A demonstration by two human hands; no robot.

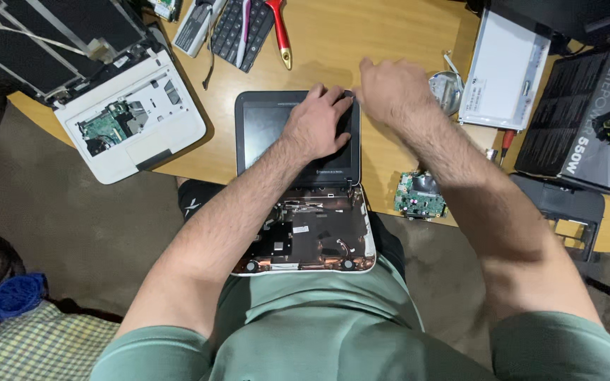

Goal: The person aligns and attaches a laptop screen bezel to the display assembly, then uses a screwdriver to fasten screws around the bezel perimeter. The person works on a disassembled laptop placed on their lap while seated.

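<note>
A small opened laptop lies in front of me, its dark screen lid (262,127) flat on the wooden desk and its stripped base (319,236) resting over my lap with wires and parts exposed. My left hand (317,123) presses flat on the right part of the screen, fingers spread toward the top right corner. My right hand (390,88) is at that same top right corner of the lid, fingers curled and blurred; whether it grips anything is unclear.
A second dismantled white laptop (125,120) sits at the left. A loose keyboard (245,32) and red-handled tool (280,32) lie at the back. A green circuit board (420,195), a white screen panel (506,70) and a black box (587,120) are on the right.
</note>
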